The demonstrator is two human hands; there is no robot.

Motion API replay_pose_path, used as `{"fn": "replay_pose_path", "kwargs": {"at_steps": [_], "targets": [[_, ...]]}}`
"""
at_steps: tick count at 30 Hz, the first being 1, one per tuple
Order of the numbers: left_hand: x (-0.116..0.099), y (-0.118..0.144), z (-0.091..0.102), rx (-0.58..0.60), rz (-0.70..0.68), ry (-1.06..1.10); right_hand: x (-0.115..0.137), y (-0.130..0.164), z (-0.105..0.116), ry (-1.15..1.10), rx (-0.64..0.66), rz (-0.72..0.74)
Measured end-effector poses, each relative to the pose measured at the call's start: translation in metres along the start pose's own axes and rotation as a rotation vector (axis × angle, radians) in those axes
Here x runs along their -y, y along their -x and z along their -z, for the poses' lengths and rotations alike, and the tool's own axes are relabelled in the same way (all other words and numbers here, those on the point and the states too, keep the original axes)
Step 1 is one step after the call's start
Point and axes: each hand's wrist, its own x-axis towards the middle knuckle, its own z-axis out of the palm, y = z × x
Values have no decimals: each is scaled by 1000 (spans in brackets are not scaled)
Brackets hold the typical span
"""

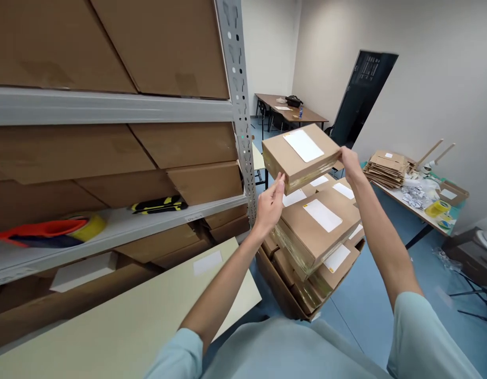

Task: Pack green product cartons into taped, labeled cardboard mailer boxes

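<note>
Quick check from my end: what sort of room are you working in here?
Probably a packing or stock room. A metal shelf rack holds flat cardboard, both hands grip a labelled box above a stack of boxes, and a table carries folded cartons and tape.

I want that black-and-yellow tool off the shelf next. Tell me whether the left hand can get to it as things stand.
Probably not right away: the left hand has its grip on the labelled cardboard box, shared with the right hand. The black-and-yellow tool lies uncovered on the grey shelf, so the way looks free.

The person wears a pale mint-green short-sleeved top, with forearms and both hands bare of gloves or rings
</note>
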Motion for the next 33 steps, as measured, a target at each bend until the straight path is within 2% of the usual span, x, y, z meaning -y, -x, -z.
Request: {"fn": "replay_pose_path", "kwargs": {"at_steps": [5, 7, 9, 14, 16, 19, 22, 24, 26, 29, 31, 33], "targets": [[34, -2, 17, 149, 173, -212, -51, 27, -19, 299, 203, -159], [44, 3, 19, 216, 230, -293, -62, 38, -20, 333, 237, -176], [48, 9, 19, 256, 231, -337, -69, 44, -18, 360, 256, -170], [36, 18, 10, 246, 221, -339, -63, 49, -4, 401, 327, -117], [27, 23, 9, 208, 225, -348, -58, 55, 4, 421, 345, -92], [15, 45, 16, 113, 192, -324, -52, 79, 22, 501, 287, 27], [5, 95, 29, -1, 163, -274, -45, 135, 46, 527, 221, 245], [0, 143, 36, -70, 187, -239, -39, 189, 63, 461, 205, 369], [-5, 198, 39, -134, 264, -208, -33, 251, 74, 361, 208, 432], [-15, 281, 38, -217, 441, -214, -34, 344, 75, 162, 215, 444], [-23, 328, 38, -259, 539, -236, -42, 402, 65, 20, 247, 413], [-33, 364, 42, -318, 590, -265, -53, 458, 49, -90, 337, 311]]}}
